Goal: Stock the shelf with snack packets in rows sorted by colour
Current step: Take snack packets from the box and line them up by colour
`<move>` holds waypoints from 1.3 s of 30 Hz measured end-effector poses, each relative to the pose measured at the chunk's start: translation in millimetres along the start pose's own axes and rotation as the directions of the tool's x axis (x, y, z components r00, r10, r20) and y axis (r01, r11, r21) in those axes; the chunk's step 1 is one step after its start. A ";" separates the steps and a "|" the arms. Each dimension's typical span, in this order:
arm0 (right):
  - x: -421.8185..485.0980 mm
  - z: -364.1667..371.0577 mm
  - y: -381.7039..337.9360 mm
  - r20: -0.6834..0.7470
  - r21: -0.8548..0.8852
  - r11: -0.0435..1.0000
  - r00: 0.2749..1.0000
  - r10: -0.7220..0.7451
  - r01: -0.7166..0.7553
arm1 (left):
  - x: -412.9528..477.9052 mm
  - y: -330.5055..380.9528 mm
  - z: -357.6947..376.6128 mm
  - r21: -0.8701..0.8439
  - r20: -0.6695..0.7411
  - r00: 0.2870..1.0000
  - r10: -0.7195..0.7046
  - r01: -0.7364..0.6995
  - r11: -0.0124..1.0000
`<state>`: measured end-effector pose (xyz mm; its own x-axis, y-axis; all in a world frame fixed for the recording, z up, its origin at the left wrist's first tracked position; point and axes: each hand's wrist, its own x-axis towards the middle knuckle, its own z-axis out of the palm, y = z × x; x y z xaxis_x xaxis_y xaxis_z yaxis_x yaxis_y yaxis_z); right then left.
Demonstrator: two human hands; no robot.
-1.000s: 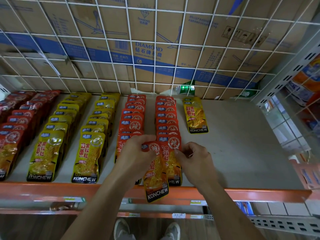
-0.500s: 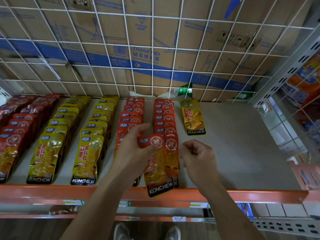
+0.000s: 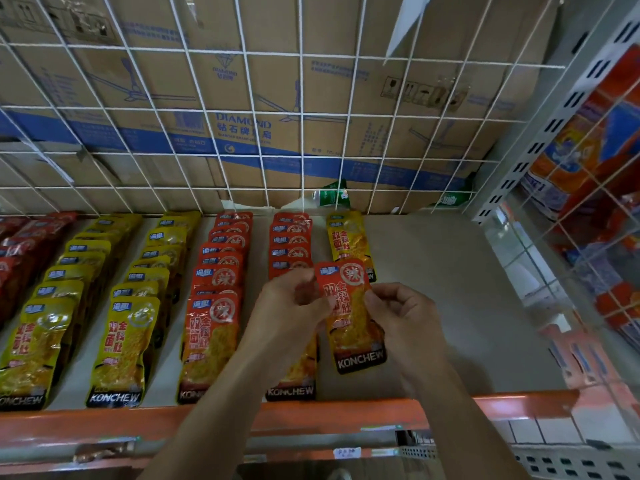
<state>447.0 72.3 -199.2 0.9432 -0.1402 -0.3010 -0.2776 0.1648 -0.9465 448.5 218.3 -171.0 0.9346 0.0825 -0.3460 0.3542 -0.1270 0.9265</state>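
- Holding one red snack packet [image 3: 351, 317] between both hands, label facing up, black KONCHEW strip toward the front edge.
- Left hand [image 3: 289, 306] has its fingers curled and pinches the packet's left edge. Right hand [image 3: 407, 318] pinches the right edge the same way.
- It's over the grey shelf [image 3: 450, 289], just right of the second red row [image 3: 291, 244] and overlapping the bottom of a lone yellow packet [image 3: 348, 237] behind it. Honestly can't tell if it's touching the shelf.
- Another red row [image 3: 221, 271] runs alongside on the left, packets overlapping back to front.
- Further left are two yellow rows [image 3: 138, 296], then darker red packets [image 3: 14, 258] at the far edge.
- Orange front rail [image 3: 104, 424] runs along the shelf lip, with white wire mesh [image 3: 302, 112] at the back and cardboard boxes [image 3: 346, 81] behind it.
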 end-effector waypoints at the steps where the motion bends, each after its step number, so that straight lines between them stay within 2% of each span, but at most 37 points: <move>1: 4.0 -3.3 -0.5 -0.006 -0.006 1.000 1.000 -0.003 0.003 | 3.4 0.7 3.6 0.031 0.010 1.000 0.007 -0.008 0.999; 9: 42.6 -25.8 -6.6 0.012 -0.065 0.998 1.000 0.010 -0.009 | 33.3 17.3 33.8 0.304 -0.014 0.996 0.093 -0.084 0.949; 11: 56.6 -26.6 -7.2 -0.014 -0.114 0.994 1.000 0.002 -0.003 | 42.9 21.8 41.0 0.300 0.001 0.998 0.055 -0.053 0.952; 15: 81.1 -22.0 -3.2 -0.050 -0.252 0.967 0.997 -0.051 0.037 | 58.2 26.3 51.7 0.156 0.029 0.997 -0.072 0.067 0.985; 17: 91.0 -16.6 -2.1 -0.042 -0.309 0.948 0.995 -0.086 0.069 | 64.4 26.4 54.7 0.153 0.018 0.996 -0.082 0.079 0.985; 21: 106.0 -8.6 -2.4 -0.031 -0.507 0.849 0.981 -0.191 0.150 | 72.1 26.0 60.1 0.193 -0.008 0.997 -0.075 0.075 0.978; 24: 113.9 -6.5 2.7 -0.039 -0.598 0.781 0.967 -0.251 0.179 | 77.3 26.4 62.0 0.183 -0.021 0.992 -0.124 0.125 0.975; 32: 118.7 -1.7 5.8 -0.010 -0.694 0.693 0.960 -0.278 0.194 | 89.2 23.3 63.8 0.340 -0.053 0.996 -0.072 0.086 0.936; 39: 113.8 -0.3 4.0 -0.026 -0.653 0.741 0.973 -0.229 0.157 | 91.4 27.2 60.2 0.310 -0.019 0.997 -0.079 0.081 0.947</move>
<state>553.2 56.7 -237.3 0.9768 -0.1993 -0.0790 -0.1763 -0.5370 -0.8249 545.6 162.9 -186.3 0.9029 0.1106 -0.4154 0.4212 -0.4198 0.8039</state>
